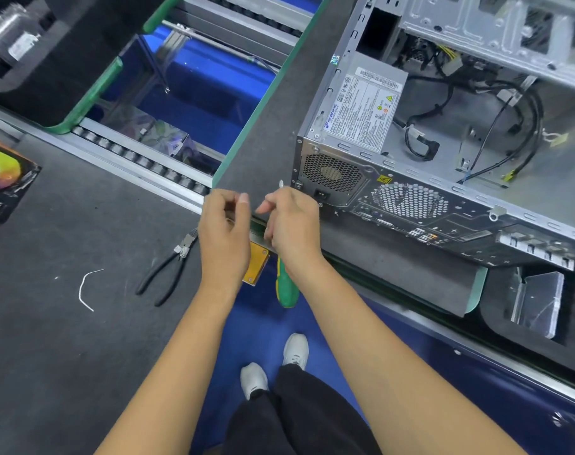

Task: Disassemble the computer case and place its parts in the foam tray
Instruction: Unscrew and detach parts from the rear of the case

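The open computer case [443,198] lies on its side on a grey mat at the right, its rear panel facing me. Inside it sits the power supply [365,110] amid loose black cables [496,126]. My right hand [292,224] grips a green-handled screwdriver [287,290]; the metal tip pokes up near the case's rear corner. My left hand [223,231] hovers just to the left, fingers curled toward the thumb; whether it pinches a small part I cannot tell. A black foam tray [50,60] at the top left holds a metal heatsink [10,37].
Black-handled pliers [168,267] and a white cable-tie scrap [86,290] lie on the grey bench left of my hands. A colourful fan box [4,178] sits at the far left. A clear plastic box [539,303] rests in dark foam at the lower right. Roller conveyor rails [141,159] cross behind.
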Available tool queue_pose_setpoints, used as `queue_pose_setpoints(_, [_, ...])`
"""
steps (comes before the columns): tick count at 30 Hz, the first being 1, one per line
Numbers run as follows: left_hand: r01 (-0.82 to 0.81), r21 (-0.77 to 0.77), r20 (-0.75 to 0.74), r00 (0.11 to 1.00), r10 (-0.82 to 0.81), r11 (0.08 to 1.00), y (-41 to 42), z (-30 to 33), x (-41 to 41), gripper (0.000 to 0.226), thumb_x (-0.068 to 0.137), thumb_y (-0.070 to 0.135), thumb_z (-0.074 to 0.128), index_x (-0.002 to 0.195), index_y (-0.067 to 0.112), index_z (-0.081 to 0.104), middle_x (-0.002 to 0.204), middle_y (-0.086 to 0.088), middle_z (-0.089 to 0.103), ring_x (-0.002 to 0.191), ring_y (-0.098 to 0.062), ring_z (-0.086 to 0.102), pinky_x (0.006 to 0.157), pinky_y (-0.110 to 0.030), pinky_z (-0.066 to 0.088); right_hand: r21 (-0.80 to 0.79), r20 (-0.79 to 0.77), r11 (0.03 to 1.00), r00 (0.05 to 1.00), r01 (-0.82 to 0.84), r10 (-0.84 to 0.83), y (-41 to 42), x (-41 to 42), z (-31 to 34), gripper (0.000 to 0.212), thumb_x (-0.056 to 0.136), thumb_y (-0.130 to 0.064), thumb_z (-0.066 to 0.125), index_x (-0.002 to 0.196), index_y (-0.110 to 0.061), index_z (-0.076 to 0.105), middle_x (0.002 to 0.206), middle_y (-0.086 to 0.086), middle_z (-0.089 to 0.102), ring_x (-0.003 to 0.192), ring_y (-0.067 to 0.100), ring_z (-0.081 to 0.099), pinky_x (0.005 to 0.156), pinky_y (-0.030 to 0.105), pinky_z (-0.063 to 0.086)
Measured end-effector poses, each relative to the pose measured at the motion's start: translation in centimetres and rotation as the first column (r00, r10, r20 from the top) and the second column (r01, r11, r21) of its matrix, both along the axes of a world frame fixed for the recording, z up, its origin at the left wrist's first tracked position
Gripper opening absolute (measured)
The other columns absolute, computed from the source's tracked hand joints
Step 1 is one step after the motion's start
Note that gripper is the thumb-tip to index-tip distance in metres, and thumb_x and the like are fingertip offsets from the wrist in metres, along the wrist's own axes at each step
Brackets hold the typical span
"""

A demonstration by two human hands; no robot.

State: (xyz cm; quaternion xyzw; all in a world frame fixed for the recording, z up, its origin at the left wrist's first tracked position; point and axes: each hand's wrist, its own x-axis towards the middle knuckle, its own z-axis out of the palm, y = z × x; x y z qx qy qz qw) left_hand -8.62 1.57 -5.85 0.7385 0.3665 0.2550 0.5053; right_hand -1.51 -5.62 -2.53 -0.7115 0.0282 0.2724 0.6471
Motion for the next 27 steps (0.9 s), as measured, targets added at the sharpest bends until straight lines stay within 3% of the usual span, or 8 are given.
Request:
queue_pose_setpoints(2, [0.139, 0.105, -0.081, 0.988, -0.131, 0.985, 0.2, -0.1, 1.5, 0.009, 0.094, 0.019, 0.060, 0.090, 0.025, 0.055, 0.092, -0.001, 0.058, 0.080, -0.011, 0.054, 0.068, -0.014, 0.038, -0.070, 0.159, 0.993, 0.981, -0.099, 0.110, 0.0, 1.0, 1.7, 0.029, 0.078, -0.025, 0.047, 0.054, -0.013, 0.059, 0.047, 0.001, 0.057, 0.046, 0.022, 0.052, 0.050, 0.031, 0.044])
queue_pose_setpoints(5, [0.269, 0.187, -0.264, 0.940, -0.216, 0.945, -0.7, 0.0, 3.8, 0.023, 0.079, 0.036, 0.040, 0.085, 0.019, 0.054, 0.087, 0.001, 0.053, 0.081, -0.019, 0.048, 0.064, -0.023, 0.029, -0.191, 0.324, 0.965, 0.916, -0.182, 0.237, 0.3, 3.0, 5.5, 0.030, 0.083, -0.018, 0.048, 0.057, -0.009, 0.060, 0.056, 0.003, 0.063, 0.052, 0.024, 0.058, 0.061, 0.045, 0.055])
queue_pose_setpoints(7, [0.209, 0.166, -0.211, 0.962, -0.172, 0.964, -1.8, 0.2, 4.9, 0.025, 0.074, 0.046, 0.033, 0.076, 0.025, 0.045, 0.078, 0.008, 0.049, 0.072, -0.003, 0.046, 0.060, -0.021, 0.027, -0.266, 0.405, 0.934, 0.852, -0.237, 0.331, 0.4, 4.4, 8.5, 0.032, 0.087, -0.013, 0.049, 0.059, -0.007, 0.062, 0.051, 0.000, 0.060, 0.053, 0.025, 0.060, 0.063, 0.046, 0.055])
queue_pose_setpoints(11, [0.059, 0.063, 0.006, 0.998, -0.059, 0.996, -3.4, -0.7, 5.7, 0.014, 0.079, 0.037, 0.064, 0.078, 0.037, 0.050, 0.078, 0.011, 0.057, 0.072, 0.006, 0.058, 0.064, -0.010, 0.041, -0.479, 0.490, 0.819, 0.678, -0.315, 0.548, 1.3, 6.9, 14.2, 0.030, 0.092, -0.018, 0.048, 0.074, -0.002, 0.066, 0.048, 0.001, 0.057, 0.063, 0.032, 0.062, 0.064, 0.043, 0.056])
queue_pose_setpoints(16, [-0.028, 0.042, 0.030, 0.999, 0.026, 0.999, -4.0, -1.9, 6.1, 0.012, 0.090, 0.024, 0.078, 0.093, 0.022, 0.066, 0.090, 0.006, 0.066, 0.086, -0.008, 0.065, 0.076, -0.030, 0.054, -0.789, 0.603, 0.613, 0.240, 0.038, 0.761, 3.1, 10.9, 16.1, 0.024, 0.099, -0.029, 0.039, 0.085, -0.013, 0.049, 0.074, 0.003, 0.046, 0.076, 0.036, 0.045, 0.063, 0.036, 0.028])
queue_pose_setpoints(18, [-0.054, 0.065, 0.044, 0.998, 0.051, 0.996, -4.5, -2.0, 6.0, 0.010, 0.091, 0.024, 0.076, 0.094, 0.021, 0.067, 0.091, 0.005, 0.065, 0.087, -0.009, 0.065, 0.077, -0.033, 0.055, -0.820, 0.572, 0.558, 0.140, 0.128, 0.808, 3.2, 12.2, 14.9, 0.022, 0.102, -0.032, 0.036, 0.087, -0.019, 0.045, 0.080, 0.005, 0.044, 0.078, 0.035, 0.043, 0.066, 0.038, 0.027])
queue_pose_setpoints(22, [-0.103, 0.140, 0.046, 0.994, 0.097, 0.985, -5.6, -2.1, 6.0, 0.006, 0.096, 0.023, 0.070, 0.099, 0.022, 0.065, 0.096, 0.006, 0.064, 0.090, -0.012, 0.063, 0.080, -0.038, 0.054, -0.849, 0.514, 0.504, 0.023, 0.158, 0.858, 2.3, 13.4, 11.5, 0.022, 0.103, -0.033, 0.035, 0.087, -0.023, 0.046, 0.078, 0.007, 0.044, 0.074, 0.034, 0.041, 0.063, 0.038, 0.024])
queue_pose_setpoints(27, [-0.112, 0.320, -0.129, 0.979, 0.160, 0.941, -6.4, -2.3, 7.0, 0.009, 0.099, 0.028, 0.061, 0.101, 0.020, 0.058, 0.098, 0.009, 0.055, 0.090, -0.010, 0.051, 0.079, -0.027, 0.036, -0.782, 0.602, 0.582, 0.031, 0.224, 0.798, 2.0, 13.9, 10.0, 0.023, 0.098, -0.035, 0.035, 0.082, -0.021, 0.042, 0.067, 0.005, 0.040, 0.069, 0.034, 0.040, 0.059, 0.037, 0.018])
